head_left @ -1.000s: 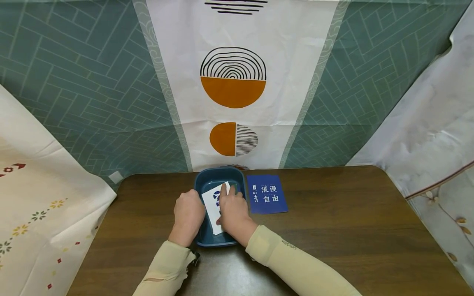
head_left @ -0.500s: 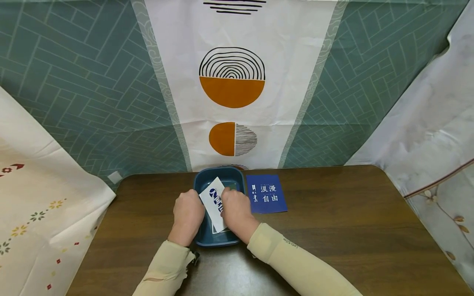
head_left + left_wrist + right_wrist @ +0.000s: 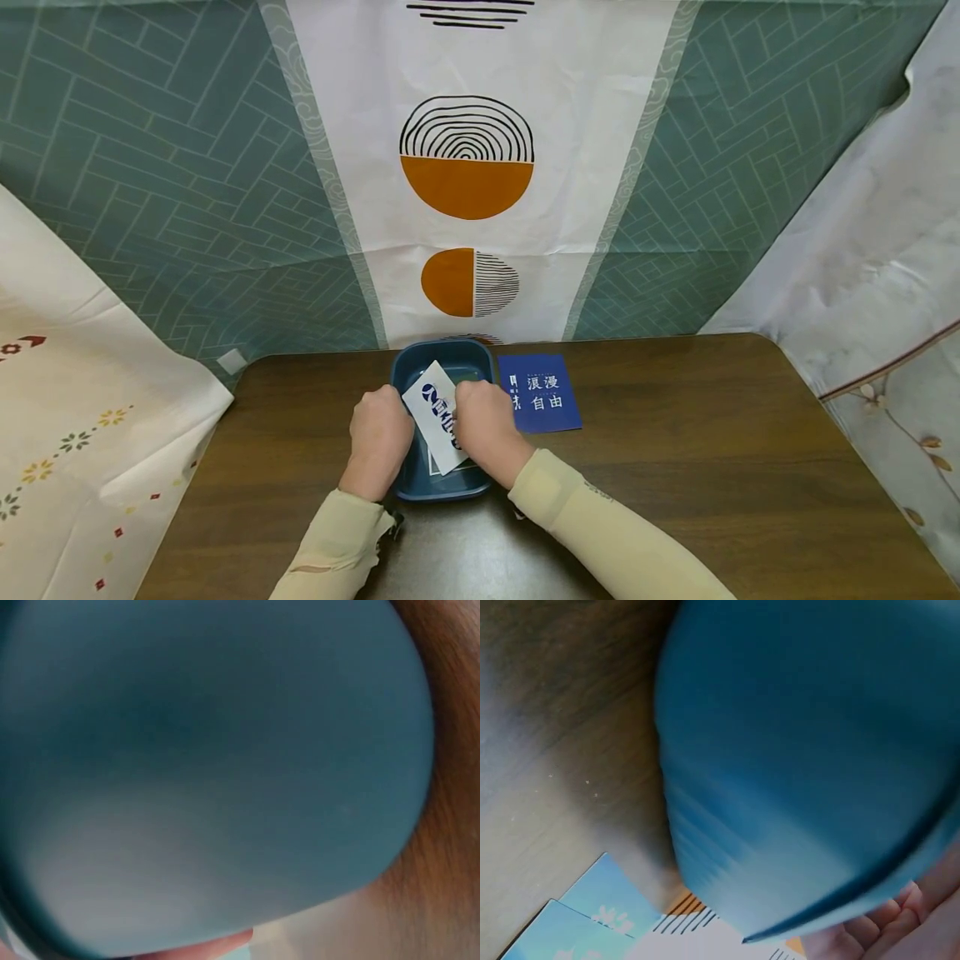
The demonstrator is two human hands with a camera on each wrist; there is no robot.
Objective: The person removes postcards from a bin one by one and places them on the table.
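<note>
A deep dark-blue tray stands near the table's far edge. My left hand grips its left rim; in the left wrist view the outer wall fills most of the picture, a bit of finger beyond its edge. At the right rim my right hand has curled fingers, also seen in the right wrist view just past the rim as fingers. Between the hands, a white card with dark-blue lettering lies tilted in the tray, over another card with a pale border.
Blue cards with white characters lie right of the tray, overlapping in the right wrist view. The brown wooden table reaches towards me. A patterned cloth hangs behind its far edge, with pale cloths at both sides.
My right hand has drawn back from over the white card to the tray's right rim, its fingers now curled. The card turned and more of it shows. My left hand stays put.
</note>
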